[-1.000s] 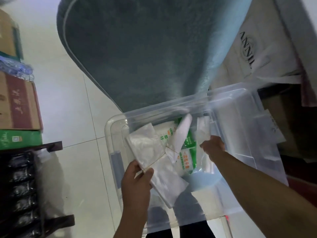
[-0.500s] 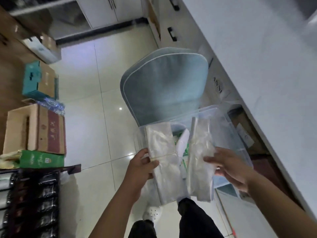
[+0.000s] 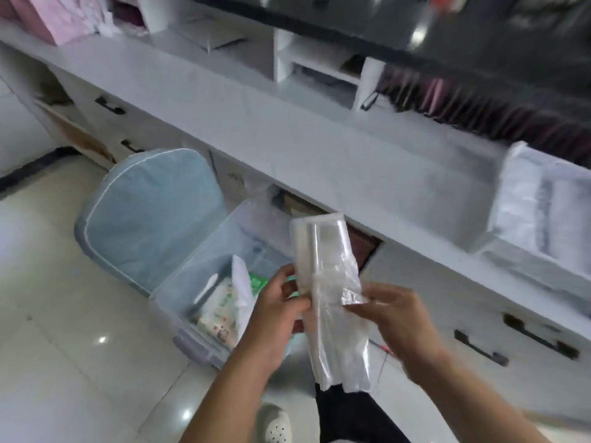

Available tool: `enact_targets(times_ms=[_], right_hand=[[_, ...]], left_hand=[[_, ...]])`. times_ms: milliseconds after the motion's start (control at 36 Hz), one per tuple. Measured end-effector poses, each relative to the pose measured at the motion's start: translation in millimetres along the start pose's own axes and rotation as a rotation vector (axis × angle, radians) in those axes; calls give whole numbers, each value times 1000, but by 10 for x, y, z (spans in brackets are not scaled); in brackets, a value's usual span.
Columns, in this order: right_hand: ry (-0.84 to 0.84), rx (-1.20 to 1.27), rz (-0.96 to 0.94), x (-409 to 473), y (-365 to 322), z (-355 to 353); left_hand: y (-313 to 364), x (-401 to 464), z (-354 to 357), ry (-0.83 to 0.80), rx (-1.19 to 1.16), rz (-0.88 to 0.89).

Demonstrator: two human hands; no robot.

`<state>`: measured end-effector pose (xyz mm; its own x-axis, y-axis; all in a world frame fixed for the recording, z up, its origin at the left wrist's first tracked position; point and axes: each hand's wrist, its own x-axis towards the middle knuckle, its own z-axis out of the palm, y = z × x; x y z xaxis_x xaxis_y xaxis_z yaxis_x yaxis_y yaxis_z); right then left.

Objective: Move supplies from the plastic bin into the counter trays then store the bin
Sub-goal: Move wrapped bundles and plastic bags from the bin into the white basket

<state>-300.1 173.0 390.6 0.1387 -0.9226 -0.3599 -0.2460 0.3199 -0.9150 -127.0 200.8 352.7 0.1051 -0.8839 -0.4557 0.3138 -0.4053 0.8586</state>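
Observation:
A stack of clear plastic bags (image 3: 326,282) is held upright between both hands above the floor. My left hand (image 3: 275,311) pinches its left edge. My right hand (image 3: 393,314) pinches its right edge near a crinkled corner. Below and to the left stands the clear plastic bin (image 3: 204,266) on the floor, with white and green packets (image 3: 224,308) inside. On the white counter (image 3: 287,129), at the right, sits a clear tray (image 3: 550,212) holding white bags.
A blue-grey chair back (image 3: 150,219) stands just behind the bin. Counter drawers with black handles (image 3: 479,346) run along the right. White shelf compartments (image 3: 319,68) and pink bags (image 3: 57,14) sit at the counter's back. My white shoe (image 3: 275,426) is on the glossy tiled floor.
The view has swung up from the bin to the counter. Both hands lifted the bags out of the bin and brought the two bundles together into one stack.

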Motion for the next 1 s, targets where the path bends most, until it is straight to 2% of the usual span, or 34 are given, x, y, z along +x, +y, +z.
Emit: enact_targets(times_ms=[56, 167, 222, 333, 417, 472, 611, 694, 861, 1000], right_hand=[[83, 38, 0, -164, 70, -293], [145, 262, 57, -498, 185, -878], [213, 281, 49, -648, 259, -1163], [358, 269, 0, -864, 418, -1669], [432, 349, -24, -962, 507, -2099], [403, 412, 6, -1037, 559, -2440], [101, 390, 14, -1358, 755, -3348], [17, 389, -18, -1491, 961, -3809], [152, 333, -94, -1551, 1140, -4517], [264, 206, -148, -1525, 1206, -4952]], left_hand=[[1, -39, 277, -126, -3, -19], [14, -133, 821, -376, 12, -46], [-6, -192, 1102, -484, 64, -35], [-106, -293, 1707, -509, 206, 42], [-195, -320, 2216, -508, 245, 79], [-255, -347, 2573, -510, 236, 78], [-415, -485, 3490, -575, 183, 60], [-531, -504, 3984, -619, 173, 70], [-604, -488, 4641, -763, 208, 47], [-223, -307, 4979, -810, 380, 192]])
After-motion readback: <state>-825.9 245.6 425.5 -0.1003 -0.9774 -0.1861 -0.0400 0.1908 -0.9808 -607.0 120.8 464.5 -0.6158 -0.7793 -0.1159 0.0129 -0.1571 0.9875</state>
